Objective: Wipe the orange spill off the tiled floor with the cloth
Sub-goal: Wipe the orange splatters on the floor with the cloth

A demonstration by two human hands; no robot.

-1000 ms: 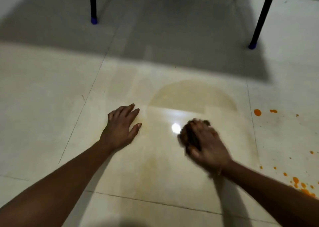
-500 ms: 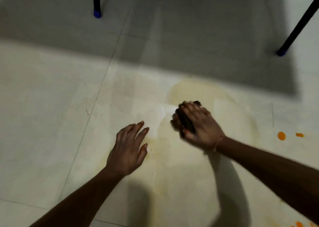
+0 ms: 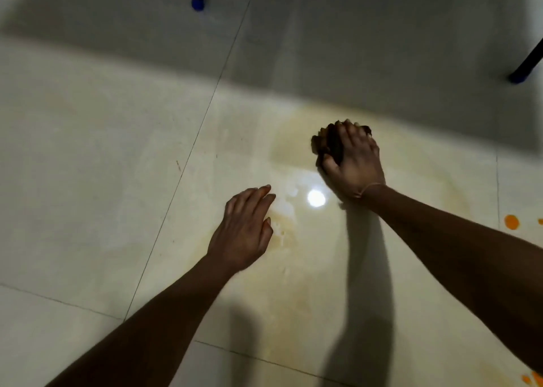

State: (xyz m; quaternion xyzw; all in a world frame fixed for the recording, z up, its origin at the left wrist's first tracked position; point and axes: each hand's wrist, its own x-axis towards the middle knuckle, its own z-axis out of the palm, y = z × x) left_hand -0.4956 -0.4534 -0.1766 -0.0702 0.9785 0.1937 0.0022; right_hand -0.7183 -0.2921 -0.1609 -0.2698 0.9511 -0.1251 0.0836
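Progress: you're roughly mid-job, I'd say. The glossy cream tiled floor [image 3: 88,157] under your hands carries only a thin yellowish smear film [image 3: 411,181], so the bulk of that patch looks lifted.

Left to do: solid orange spill drops [image 3: 511,221] sit well off to the right of your right fingers, plus a few more at the bottom right corner. None of those look touched.

Cloth: the dark brown crumpled cloth [image 3: 329,145] is bunched under your right hand [image 3: 354,161], poking out past the fingertips and on the thumb side.

Right fingers: curled down and clamped over the cloth, pressing it to the tile.

Left fingers: your left hand [image 3: 242,233] is flat and empty, fingers loosely together, bracing beside the film's edge. Whether the palm is fully down, can't tell.

Edges: the film's curved outline runs just beyond your right fingertips. Grout lines cross to the left and below.

Room: two black furniture legs with blue caps [image 3: 197,1] stand well ahead of both hands, so sweeping right looks wide open.
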